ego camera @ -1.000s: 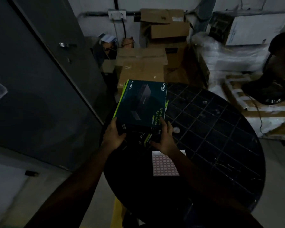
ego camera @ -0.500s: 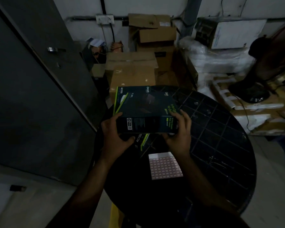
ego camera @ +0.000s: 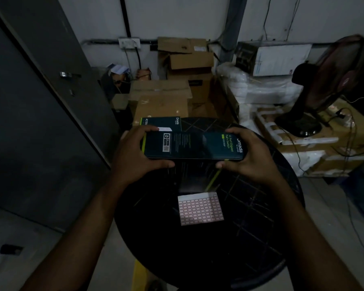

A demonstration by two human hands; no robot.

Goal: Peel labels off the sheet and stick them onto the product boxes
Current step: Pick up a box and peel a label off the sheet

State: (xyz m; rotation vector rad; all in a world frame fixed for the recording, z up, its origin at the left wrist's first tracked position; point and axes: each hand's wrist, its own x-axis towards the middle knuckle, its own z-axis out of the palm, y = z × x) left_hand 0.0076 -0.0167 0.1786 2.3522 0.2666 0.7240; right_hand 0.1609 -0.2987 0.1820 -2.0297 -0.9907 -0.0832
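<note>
At frame centre, left hand (ego camera: 138, 153) and right hand (ego camera: 250, 156) grasp opposite ends of a dark product box (ego camera: 194, 145) above the round surface (ego camera: 261, 217); the label sheet (ego camera: 200, 207) lies below it, a second box (ego camera: 162, 123) behind.

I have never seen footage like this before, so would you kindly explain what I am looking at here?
This is one view from a camera worn on a person's head, looking forward and down. No machine is involved: the left hand and right hand grip the ends of a dark product box above a round black table. On the table lie a label sheet and, behind the held one, another box. Cardboard cartons and a fan stand behind.
</note>
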